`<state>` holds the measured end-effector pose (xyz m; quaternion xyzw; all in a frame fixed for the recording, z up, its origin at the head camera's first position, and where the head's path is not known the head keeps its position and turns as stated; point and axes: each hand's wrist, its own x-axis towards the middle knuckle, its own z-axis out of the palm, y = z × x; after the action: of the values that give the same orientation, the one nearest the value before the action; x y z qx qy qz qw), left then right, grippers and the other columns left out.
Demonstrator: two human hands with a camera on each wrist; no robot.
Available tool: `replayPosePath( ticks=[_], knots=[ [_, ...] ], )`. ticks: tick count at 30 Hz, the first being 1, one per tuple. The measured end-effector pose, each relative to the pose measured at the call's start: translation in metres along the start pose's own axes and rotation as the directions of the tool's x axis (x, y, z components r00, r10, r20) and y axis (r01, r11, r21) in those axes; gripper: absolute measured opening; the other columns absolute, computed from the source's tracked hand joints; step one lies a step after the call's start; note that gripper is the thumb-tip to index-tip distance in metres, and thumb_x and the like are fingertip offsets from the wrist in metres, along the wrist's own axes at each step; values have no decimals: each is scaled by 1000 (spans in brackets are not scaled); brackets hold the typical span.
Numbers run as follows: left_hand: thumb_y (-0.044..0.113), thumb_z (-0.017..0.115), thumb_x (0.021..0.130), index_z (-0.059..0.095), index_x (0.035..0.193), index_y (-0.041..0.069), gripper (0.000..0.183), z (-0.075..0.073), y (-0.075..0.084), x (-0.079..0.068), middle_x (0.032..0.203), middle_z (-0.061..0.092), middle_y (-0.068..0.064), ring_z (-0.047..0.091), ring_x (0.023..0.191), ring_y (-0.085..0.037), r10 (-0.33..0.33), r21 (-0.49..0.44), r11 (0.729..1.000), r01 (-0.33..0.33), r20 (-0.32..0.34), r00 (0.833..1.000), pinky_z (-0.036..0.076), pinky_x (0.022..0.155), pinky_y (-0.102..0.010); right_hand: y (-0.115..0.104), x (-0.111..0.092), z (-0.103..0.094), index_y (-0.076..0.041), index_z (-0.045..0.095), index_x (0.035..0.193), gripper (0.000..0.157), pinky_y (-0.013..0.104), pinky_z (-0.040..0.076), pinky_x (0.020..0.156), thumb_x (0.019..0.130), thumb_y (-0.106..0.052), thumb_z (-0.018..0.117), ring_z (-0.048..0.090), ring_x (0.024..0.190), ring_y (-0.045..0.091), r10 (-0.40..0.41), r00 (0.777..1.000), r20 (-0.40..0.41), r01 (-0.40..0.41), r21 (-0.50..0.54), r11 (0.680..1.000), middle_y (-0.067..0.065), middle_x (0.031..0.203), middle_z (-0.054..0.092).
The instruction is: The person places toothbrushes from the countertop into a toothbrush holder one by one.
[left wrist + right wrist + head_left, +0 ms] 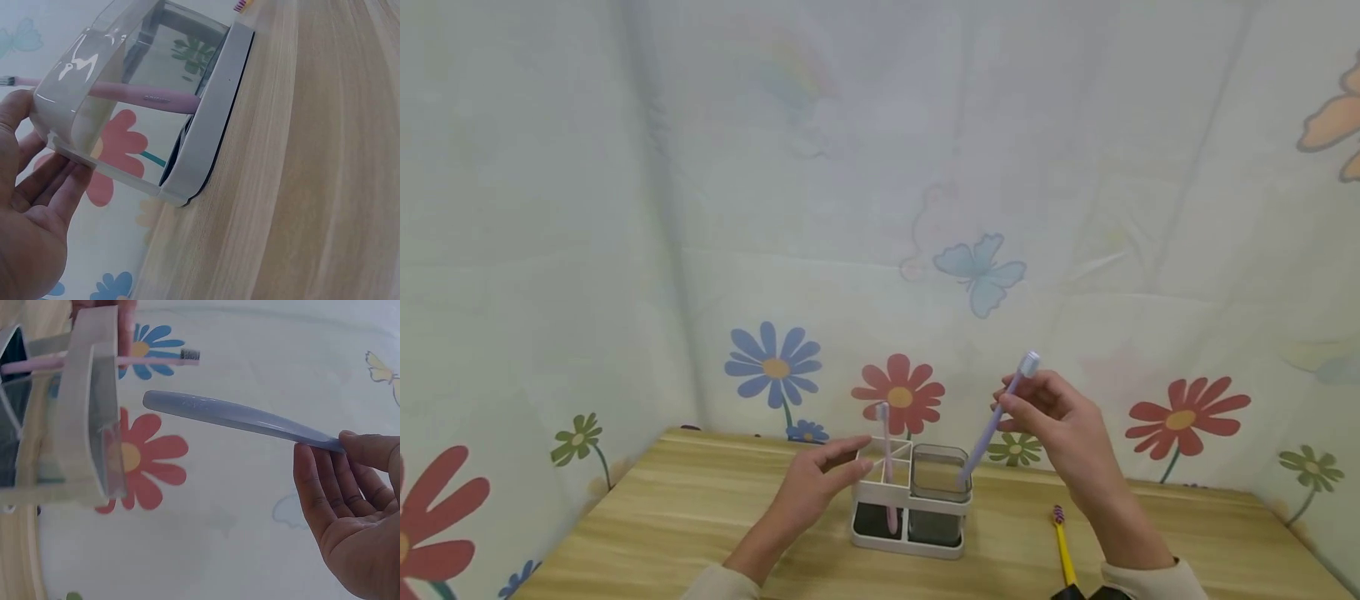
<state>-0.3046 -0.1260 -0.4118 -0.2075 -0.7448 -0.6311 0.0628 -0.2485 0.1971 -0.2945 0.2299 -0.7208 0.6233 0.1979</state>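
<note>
A white toothbrush holder (912,502) with a divided top and a clear cup (940,468) on its right side stands on the table. My left hand (812,483) grips the holder's left upper rim between thumb and fingers. Upright in one of its slots is a pink toothbrush (144,97), bristles up. My right hand (1063,425) pinches a purple toothbrush (231,417) near its head, right of the holder and above the table. This brush slants, its head up and its handle end pointing down at the cup; in the right wrist view a gap separates that end from the holder.
A yellow toothbrush (1065,550) with purple bristles lies on the wooden table (700,508), right of the holder, below my right forearm. Behind the table hangs a pale curtain (850,208) printed with flowers and butterflies.
</note>
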Motion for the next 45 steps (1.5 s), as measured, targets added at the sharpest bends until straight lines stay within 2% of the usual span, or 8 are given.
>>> replayPosePath(
  ticks=[5, 9, 20, 24, 28, 31, 36, 45],
  knots=[
    [24, 79, 98, 72, 137, 8, 43, 2, -1, 2, 139, 69, -12, 63, 130, -33, 8, 1, 1000, -8, 3, 1000, 53, 105, -37, 1, 8, 14, 9, 59, 120, 26, 40, 63, 85, 103, -7, 71, 75, 104, 26, 12, 1000, -4, -12, 55, 998, 18, 115, 71],
    [24, 79, 98, 72, 137, 8, 43, 2, -2, 2, 140, 68, -13, 63, 131, -35, 3, 2, 1000, -3, 3, 1000, 54, 104, -34, 3, 12, 26, 8, 59, 122, 28, 41, 63, 86, 103, -7, 72, 74, 104, 24, 33, 999, -11, -32, 88, 996, 15, 114, 72],
    [25, 79, 98, 73, 137, 9, 43, 3, 0, 0, 140, 67, -15, 63, 130, -34, -11, 13, 1000, 11, 2, 1000, 53, 105, -38, 15, 20, 58, 6, 62, 120, 25, 40, 64, 84, 101, -6, 73, 74, 101, 28, 65, 997, -52, -58, 122, 991, 24, 116, 69],
    [25, 79, 98, 73, 137, 10, 42, 3, -1, -1, 139, 69, -11, 64, 130, -32, -24, 30, 999, 24, -8, 1000, 53, 105, -36, 22, 20, 68, 5, 62, 118, 22, 40, 64, 81, 101, -4, 73, 74, 100, 29, 84, 993, -79, -74, 117, 990, 22, 117, 70],
    [26, 79, 98, 74, 136, 11, 41, 2, 0, 0, 137, 70, -9, 65, 129, -30, -25, 36, 999, 26, -20, 999, 53, 103, -32, 25, 20, 72, 6, 63, 117, 21, 40, 65, 80, 101, -2, 72, 73, 102, 37, 63, 992, -106, -49, 132, 990, 26, 119, 69],
    [25, 79, 98, 74, 136, 11, 41, 1, 0, 0, 137, 70, -10, 65, 128, -31, -21, 28, 999, 22, -21, 1000, 54, 103, -32, 26, 20, 73, 7, 63, 119, 22, 39, 65, 80, 101, -1, 72, 73, 102, 35, 57, 992, -113, -42, 128, 991, 27, 118, 69],
    [25, 80, 98, 74, 136, 10, 42, 2, -2, 0, 137, 70, -10, 65, 128, -30, -19, 15, 1000, 19, -14, 1000, 54, 103, -34, 31, 19, 74, 5, 65, 120, 21, 38, 65, 79, 100, 0, 72, 74, 94, 24, 85, 991, -106, -75, 96, 993, 23, 112, 71],
    [25, 80, 97, 73, 136, 10, 43, 2, 2, 0, 136, 71, -11, 66, 128, -30, -25, 16, 1000, 25, -20, 999, 54, 102, -32, 37, 16, 86, 4, 67, 114, 16, 43, 65, 79, 99, 1, 73, 73, 93, 30, 42, 998, -43, -41, 17, 999, 20, 105, 70]
  ],
)
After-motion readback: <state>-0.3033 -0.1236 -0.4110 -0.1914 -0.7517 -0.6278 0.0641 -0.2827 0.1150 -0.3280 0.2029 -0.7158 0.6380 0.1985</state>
